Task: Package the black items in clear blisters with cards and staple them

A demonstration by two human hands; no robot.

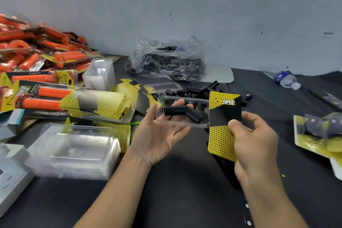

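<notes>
My left hand (159, 135) lies palm up under a clear blister (185, 113) and its fingers curl round the far side. Inside the blister lie two black tube-shaped items (180, 111). My right hand (255, 140) pinches a yellow-and-black card (223, 116) with the thumb on its front. The card stands upright against the blister's right end. A loose pile of black items (196, 89) lies on the dark table just behind the blister.
A stack of clear blisters (74, 152) and a spread of cards (103, 103) lie at the left, behind them packaged orange grips (37, 52). A plastic bag (166, 61) of black parts sits by the wall. Right: a water bottle (286, 79) and finished packs (322, 133).
</notes>
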